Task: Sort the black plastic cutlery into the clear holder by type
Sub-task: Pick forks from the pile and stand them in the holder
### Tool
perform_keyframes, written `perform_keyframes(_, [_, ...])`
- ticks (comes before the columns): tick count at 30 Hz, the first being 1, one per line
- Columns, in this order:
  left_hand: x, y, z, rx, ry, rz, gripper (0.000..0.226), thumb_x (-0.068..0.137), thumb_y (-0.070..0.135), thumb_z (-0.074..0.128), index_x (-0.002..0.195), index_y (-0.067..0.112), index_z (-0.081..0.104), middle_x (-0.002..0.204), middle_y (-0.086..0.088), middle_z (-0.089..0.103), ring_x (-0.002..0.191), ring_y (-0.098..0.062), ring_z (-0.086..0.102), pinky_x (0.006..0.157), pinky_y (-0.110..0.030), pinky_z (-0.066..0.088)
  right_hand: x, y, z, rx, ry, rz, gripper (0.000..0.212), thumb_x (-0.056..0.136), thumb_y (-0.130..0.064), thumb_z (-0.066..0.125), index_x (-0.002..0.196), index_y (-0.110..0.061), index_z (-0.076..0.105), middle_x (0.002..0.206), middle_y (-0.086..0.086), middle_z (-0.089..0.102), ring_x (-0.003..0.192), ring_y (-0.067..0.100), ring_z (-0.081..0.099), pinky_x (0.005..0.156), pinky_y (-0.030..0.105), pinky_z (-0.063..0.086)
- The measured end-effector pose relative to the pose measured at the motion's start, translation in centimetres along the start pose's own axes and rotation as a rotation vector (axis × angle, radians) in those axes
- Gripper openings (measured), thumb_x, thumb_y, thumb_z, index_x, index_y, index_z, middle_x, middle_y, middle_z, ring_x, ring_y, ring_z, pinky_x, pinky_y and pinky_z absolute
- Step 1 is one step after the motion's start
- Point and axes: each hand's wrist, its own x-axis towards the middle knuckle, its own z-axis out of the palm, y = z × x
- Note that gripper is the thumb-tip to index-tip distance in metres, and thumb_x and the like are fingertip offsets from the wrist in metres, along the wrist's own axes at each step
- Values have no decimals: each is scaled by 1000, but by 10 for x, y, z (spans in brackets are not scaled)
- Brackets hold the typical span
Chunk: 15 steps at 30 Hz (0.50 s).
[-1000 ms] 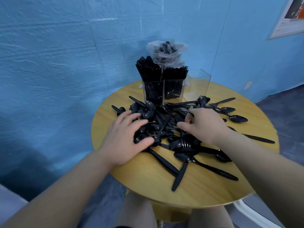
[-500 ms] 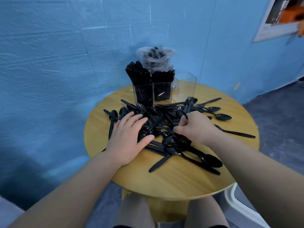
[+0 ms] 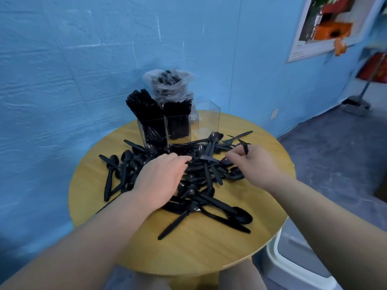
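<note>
A heap of black plastic cutlery [image 3: 201, 176], mostly spoons with a few forks, covers the middle of the round wooden table [image 3: 205, 248]. Behind it stands the clear holder [image 3: 206, 120] with three compartments: the left and middle ones are packed with black cutlery, the right one looks empty. My left hand [image 3: 161, 181] lies flat on the left side of the heap, fingers straight. My right hand [image 3: 253, 164] is at the heap's right edge, its fingers curled round a black piece [image 3: 245, 148] whose type I cannot make out.
A clear plastic bag [image 3: 167, 84] of more black cutlery stands behind the holder against the blue wall. A white bin [image 3: 293, 266] is at the table's lower right. A mop or broom [image 3: 356, 103] leans at the far right.
The view has swung, so the table sits lower and more central. My right hand moved to the heap's right edge and lifted a black piece. My left hand stayed flat on the heap.
</note>
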Motion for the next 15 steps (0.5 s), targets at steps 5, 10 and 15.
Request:
perform_keyframes(5, [26,-7,10,4,-33,-105,40,103,30,26,136,24,48,118,5,60,107,-16,58,90,-32,48,33,29,-22,-336,129,76,26,95,-19,47,113,-20,66,98,-2,66,76,18,57,57,22,38])
perform_keyframes(10, [54,-18,23,-1,-14,-99,36,102,31,32,120,23,62,97,6,54,89,-15,56,81,-27,45,91,39,-24,-521,21,-2,31,98,-20,42,119,-22,64,117,3,59,96,25,58,75,31,47])
perform_keyframes(15, [71,-16,28,18,-32,-131,36,100,41,36,119,27,62,95,12,47,88,-12,57,75,-27,47,134,49,-10,-639,-203,-36,33,97,-24,44,129,-26,55,122,6,44,88,26,57,73,32,45])
